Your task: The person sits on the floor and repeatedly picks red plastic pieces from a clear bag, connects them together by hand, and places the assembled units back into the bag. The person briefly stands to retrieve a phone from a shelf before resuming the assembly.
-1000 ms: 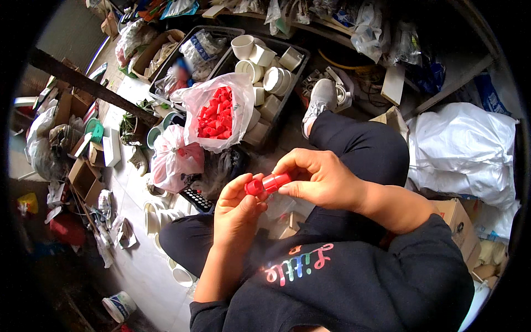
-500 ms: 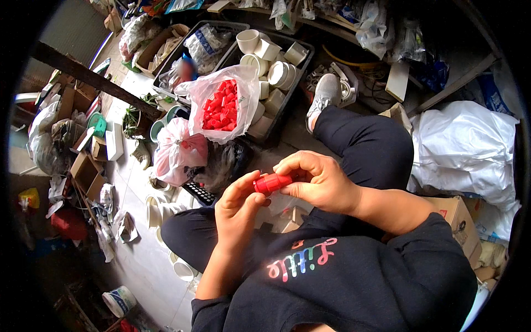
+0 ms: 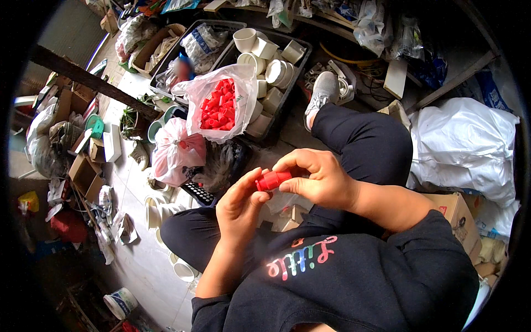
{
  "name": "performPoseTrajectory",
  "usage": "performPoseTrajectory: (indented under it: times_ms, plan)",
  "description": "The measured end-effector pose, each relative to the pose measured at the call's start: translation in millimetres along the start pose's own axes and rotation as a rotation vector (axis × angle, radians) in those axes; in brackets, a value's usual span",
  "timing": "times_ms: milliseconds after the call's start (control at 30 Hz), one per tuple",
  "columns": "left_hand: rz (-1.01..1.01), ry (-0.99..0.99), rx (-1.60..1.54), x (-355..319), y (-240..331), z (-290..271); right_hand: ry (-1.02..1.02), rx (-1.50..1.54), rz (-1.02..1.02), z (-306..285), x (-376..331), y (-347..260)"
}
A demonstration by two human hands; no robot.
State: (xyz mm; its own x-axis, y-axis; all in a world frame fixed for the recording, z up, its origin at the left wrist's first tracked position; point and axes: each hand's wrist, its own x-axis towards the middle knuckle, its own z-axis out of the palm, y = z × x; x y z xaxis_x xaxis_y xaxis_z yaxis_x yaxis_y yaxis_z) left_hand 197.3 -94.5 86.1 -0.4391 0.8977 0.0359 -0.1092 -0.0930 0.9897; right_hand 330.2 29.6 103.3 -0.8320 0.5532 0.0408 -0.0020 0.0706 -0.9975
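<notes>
Between both hands, above my lap, is a short red plastic tube-shaped fitting [image 3: 271,181] lying nearly sideways. My right hand [image 3: 318,178] pinches its right end between thumb and fingers. At its left end, my left hand [image 3: 239,202] has its thumb and fingertips closed around the rim. Whether the red piece is one part or two joined parts I cannot tell. Beyond my hands, an open clear plastic bag [image 3: 193,113] holds many similar red pieces [image 3: 221,108]. Beside it sits a tied bag [image 3: 176,152] with a reddish tint.
A black crate [image 3: 298,61] of white plastic pipe fittings [image 3: 272,99] stands behind the bags. More white fittings [image 3: 157,213] lie on the floor to the left. A large white sack [image 3: 464,149] and a cardboard box [image 3: 456,218] are at my right. A dark beam [image 3: 94,80] crosses the upper left.
My hands and the red fitting stay nearly in place, with only slight finger movement around it. The whole view has shifted a little.
</notes>
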Motion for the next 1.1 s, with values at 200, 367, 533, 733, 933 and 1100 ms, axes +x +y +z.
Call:
performPoseTrajectory:
  times_ms: [200, 367, 533, 733, 933, 1100]
  plan:
    - [0.063, -0.055, 0.107, 0, -6, -6, -0.119, 0.112, 0.341, -3, 1, 4]
    - [-0.054, -0.022, -0.145, -1, -6, -2, 0.032, 0.220, 0.138, 8, 1, 7]
    - [-0.060, -0.023, -0.161, -1, -9, -2, -0.091, 0.185, 0.276, 0, 3, 6]
    - [-0.096, 0.014, -0.201, 4, -11, -1, 0.033, -0.062, -0.055, 6, 3, 20]
    - [-0.088, 0.006, -0.176, 4, -14, -4, 0.005, 0.144, 0.231, 2, 5, 4]
    - [-0.123, 0.024, -0.210, 6, -16, -5, 0.003, 0.132, 0.189, 0, 7, 13]
